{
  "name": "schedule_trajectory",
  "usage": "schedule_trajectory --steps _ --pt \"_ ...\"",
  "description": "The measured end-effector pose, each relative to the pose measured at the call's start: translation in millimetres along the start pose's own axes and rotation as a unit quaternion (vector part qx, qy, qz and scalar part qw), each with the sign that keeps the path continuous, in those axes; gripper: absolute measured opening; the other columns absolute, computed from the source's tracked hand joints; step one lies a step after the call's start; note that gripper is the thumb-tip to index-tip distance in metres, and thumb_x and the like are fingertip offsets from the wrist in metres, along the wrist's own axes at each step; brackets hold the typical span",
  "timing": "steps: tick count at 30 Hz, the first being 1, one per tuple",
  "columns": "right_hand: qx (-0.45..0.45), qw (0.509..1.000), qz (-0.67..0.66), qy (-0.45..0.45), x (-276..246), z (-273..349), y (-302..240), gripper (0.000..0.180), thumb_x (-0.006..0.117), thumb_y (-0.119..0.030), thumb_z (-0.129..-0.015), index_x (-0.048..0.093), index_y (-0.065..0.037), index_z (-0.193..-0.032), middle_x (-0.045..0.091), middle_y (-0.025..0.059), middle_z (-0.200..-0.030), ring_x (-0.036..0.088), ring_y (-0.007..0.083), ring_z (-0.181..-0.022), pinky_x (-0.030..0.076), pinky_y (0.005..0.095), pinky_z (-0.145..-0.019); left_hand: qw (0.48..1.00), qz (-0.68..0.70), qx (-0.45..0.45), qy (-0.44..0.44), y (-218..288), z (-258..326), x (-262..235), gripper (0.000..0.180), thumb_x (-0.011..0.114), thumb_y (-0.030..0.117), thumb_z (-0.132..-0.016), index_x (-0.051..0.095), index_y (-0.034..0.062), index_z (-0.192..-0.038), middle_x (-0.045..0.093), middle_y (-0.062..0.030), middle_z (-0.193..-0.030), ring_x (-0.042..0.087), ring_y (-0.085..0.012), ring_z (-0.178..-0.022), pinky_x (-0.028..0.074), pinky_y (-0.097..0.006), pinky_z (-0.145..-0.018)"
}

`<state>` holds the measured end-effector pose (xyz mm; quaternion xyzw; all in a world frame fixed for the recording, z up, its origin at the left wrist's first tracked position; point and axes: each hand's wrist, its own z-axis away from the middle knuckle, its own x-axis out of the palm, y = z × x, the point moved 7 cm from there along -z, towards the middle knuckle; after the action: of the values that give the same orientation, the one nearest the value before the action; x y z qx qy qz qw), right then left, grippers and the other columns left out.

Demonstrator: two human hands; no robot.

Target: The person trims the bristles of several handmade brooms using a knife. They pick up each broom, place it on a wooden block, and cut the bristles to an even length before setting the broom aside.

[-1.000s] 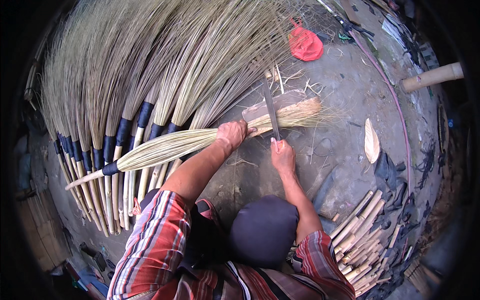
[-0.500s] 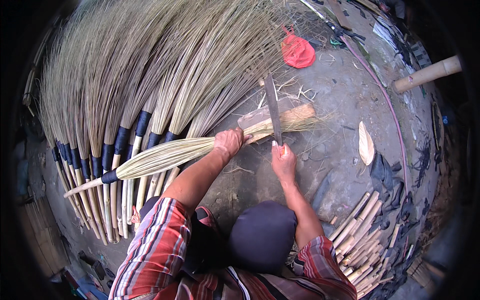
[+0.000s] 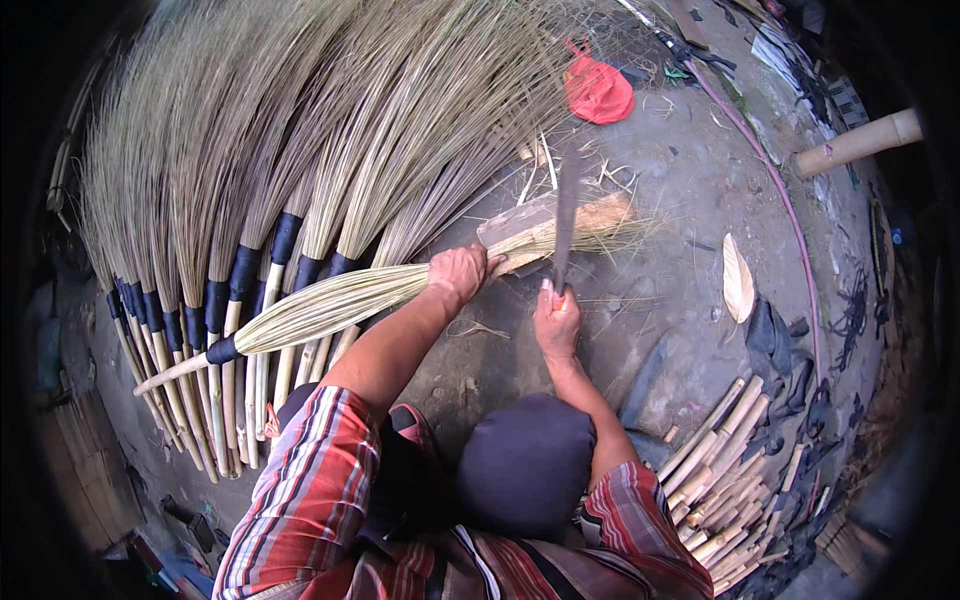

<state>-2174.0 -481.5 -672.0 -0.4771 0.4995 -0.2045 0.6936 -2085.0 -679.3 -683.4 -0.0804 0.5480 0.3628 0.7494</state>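
Note:
My left hand (image 3: 461, 273) is closed round the bristles of a grass broom (image 3: 335, 308), whose handle points down to the left and is bound with dark wrapping. The bristle ends lie across a wooden block (image 3: 604, 212) on the ground. In my right hand (image 3: 557, 322) is the handle of a long-bladed machete (image 3: 566, 215). Its blade stands over the block and the bristle ends, slightly blurred, pointing away from me. Whether the blade touches the bristles cannot be told.
Several finished-looking brooms (image 3: 240, 270) lie fanned out at the left. A pile of bamboo sticks (image 3: 725, 480) is at the lower right. A red plastic bag (image 3: 600, 90), a dry leaf (image 3: 738, 278), a bamboo pole (image 3: 860, 145) and a long pinkish hose (image 3: 765, 160) lie farther off.
The machete has swung so its tip leans right instead of left, and my right hand has shifted slightly left and nearer. My left hand still holds the broom in nearly the same place.

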Motion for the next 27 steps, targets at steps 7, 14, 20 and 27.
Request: schedule_trajectory --steps 7,14,20,27 --pt "0.023 0.998 0.053 -0.033 -0.5 0.7 1.3 0.041 0.065 -0.037 -0.100 0.059 -0.001 -0.081 0.065 0.0236 -0.071 0.065 0.0481 -0.070 0.046 0.0544 -0.062 1.000 0.009 0.009 0.018 3.2 -2.7 -3.0 0.062 0.045 0.061 -0.103 0.069 0.0040 -0.102 0.076 -0.0199 -0.089 0.076 -0.0375 -0.086 0.059 -0.049 -0.073" --pt "0.054 0.992 0.090 -0.066 8.9 10.8 4.2 0.042 0.064 -0.036 -0.100 0.058 0.001 -0.081 0.064 0.0273 -0.074 0.064 0.0499 -0.072 0.047 0.0541 -0.063 0.999 0.022 -0.030 0.010 -1.0 -2.4 0.4 0.063 0.044 0.063 -0.103 0.070 0.0052 -0.101 0.075 -0.0232 -0.093 0.074 -0.0409 -0.091 0.058 -0.051 -0.079" --pt "-0.013 1.000 0.014 0.024 -1.8 9.4 -8.5 0.040 0.067 -0.031 -0.100 0.057 0.000 -0.077 0.060 0.0218 -0.066 0.060 0.0392 -0.060 0.045 0.0475 -0.059 0.999 0.021 -0.036 0.004 -0.7 -2.2 0.5 0.062 0.044 0.062 -0.103 0.069 0.0045 -0.103 0.075 -0.0234 -0.093 0.074 -0.0414 -0.091 0.058 -0.051 -0.079" --pt "0.030 0.995 0.096 -0.013 1.1 5.9 4.7 0.041 0.066 -0.036 -0.100 0.060 0.000 -0.081 0.065 0.0257 -0.073 0.064 0.0502 -0.073 0.048 0.0537 -0.064 0.999 0.030 -0.024 0.011 0.3 -3.5 0.8 0.063 0.044 0.062 -0.104 0.069 0.0038 -0.103 0.075 -0.0237 -0.095 0.073 -0.0416 -0.091 0.058 -0.051 -0.080"
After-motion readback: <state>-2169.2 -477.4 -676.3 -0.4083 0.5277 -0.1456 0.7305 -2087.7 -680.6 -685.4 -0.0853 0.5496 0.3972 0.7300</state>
